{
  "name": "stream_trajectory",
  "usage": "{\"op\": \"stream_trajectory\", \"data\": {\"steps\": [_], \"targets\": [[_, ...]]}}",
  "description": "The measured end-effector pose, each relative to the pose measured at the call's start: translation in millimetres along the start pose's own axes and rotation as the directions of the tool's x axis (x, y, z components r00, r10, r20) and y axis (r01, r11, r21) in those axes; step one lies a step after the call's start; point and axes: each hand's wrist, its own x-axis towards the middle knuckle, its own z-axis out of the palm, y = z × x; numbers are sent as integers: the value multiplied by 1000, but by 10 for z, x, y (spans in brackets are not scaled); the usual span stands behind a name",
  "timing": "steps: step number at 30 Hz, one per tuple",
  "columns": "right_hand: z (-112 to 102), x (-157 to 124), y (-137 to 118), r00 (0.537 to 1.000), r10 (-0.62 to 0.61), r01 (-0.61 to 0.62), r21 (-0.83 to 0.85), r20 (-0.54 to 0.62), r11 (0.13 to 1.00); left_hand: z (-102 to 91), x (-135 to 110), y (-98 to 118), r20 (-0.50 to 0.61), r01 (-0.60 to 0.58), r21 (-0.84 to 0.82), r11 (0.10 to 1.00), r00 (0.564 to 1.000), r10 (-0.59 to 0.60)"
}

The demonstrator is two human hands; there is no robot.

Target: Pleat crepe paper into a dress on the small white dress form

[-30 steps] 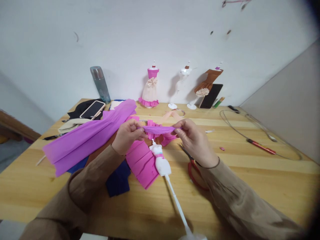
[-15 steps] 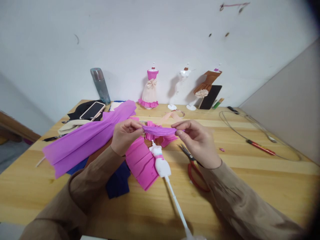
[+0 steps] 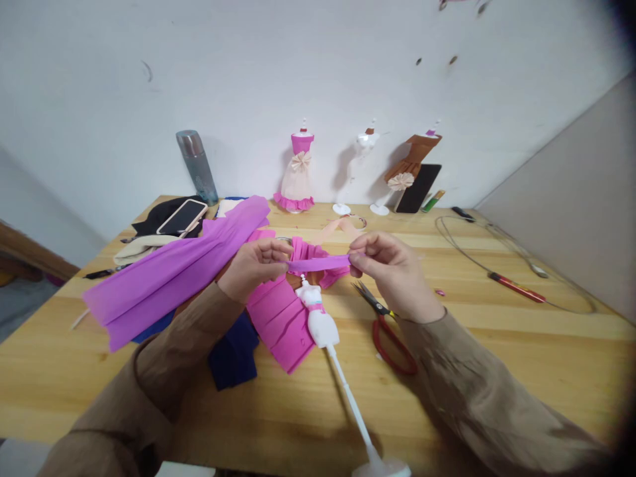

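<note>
Stretched level between my two hands is a narrow purple crepe paper strip. My left hand pinches its left end, and my right hand pinches the right end between thumb and fingers. Just below the strip lies a small white dress-form mannequin on a thin stand, with a pink band round its waist. Pleated pink crepe paper rests beside and partly under it. Under my right hand, scissors with red handles lie with their blades slightly apart.
A large purple crepe sheet, dark blue paper and a phone lie on the left. Along the wall stand a bottle and mannequins in a pink dress and a brown dress. A red-handled tool with a cord lies right.
The purple strip looked gathered and creased before; now it is a flatter, smoother band. Both hands still hold its ends, and the view has shifted slightly.
</note>
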Motion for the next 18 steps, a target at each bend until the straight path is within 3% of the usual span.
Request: {"op": "stream_trajectory", "data": {"steps": [4, 10, 13, 18], "targets": [[-16, 23, 11, 990, 111, -111, -7, 91, 994, 1, -13, -5, 107, 251, 97, 963, 960, -260], [0, -12, 11, 987, -41, 90, -313, 158, 946, 143, -56, -7, 56, 373, 214, 903, 918, -392], [-8, -13, 11, 981, -46, 115, -372, 190, 921, 162, -67, -30, 111, 324, 234, 917, 928, -356], [-9, 5, -20, 969, 63, 14, -305, 239, 952, 140, -71, -113, 216, 181, 283, 942, 945, -247]]}}
